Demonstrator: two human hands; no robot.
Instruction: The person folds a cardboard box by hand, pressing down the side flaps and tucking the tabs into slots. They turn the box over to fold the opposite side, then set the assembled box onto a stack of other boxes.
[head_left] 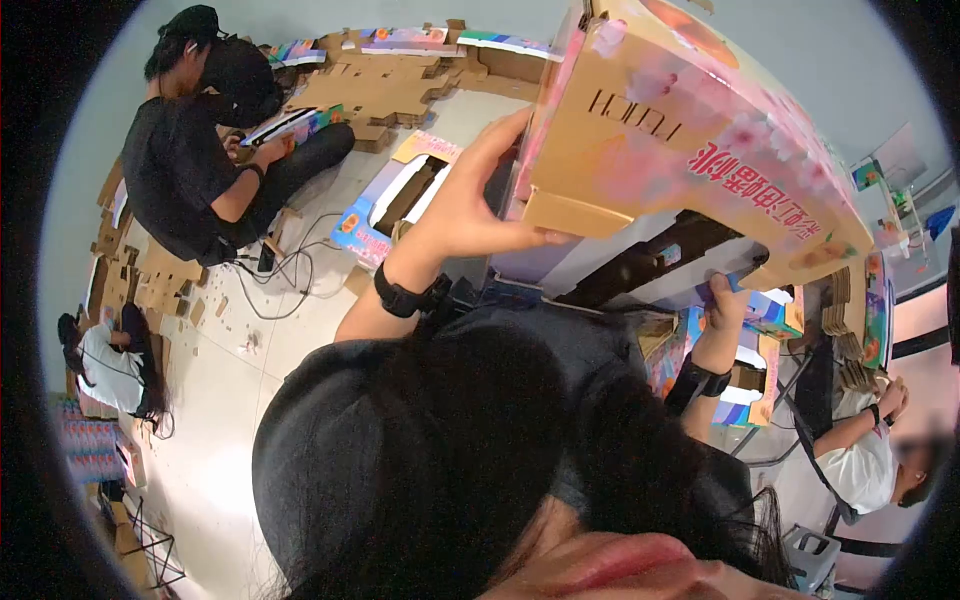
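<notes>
Large cardboard carton (pixel 690 135), tan and pink with blossom and peach prints, red characters, thin black lettering, held up off the floor, tilted, a long dark opening (pixel 640 262) in its lower side

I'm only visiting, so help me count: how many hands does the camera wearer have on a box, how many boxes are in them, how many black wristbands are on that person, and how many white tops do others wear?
Hands: 2 (left hand, right hand)
Held printed box: 1
Black wristbands: 2
White tops: 2
Total: 7
</notes>
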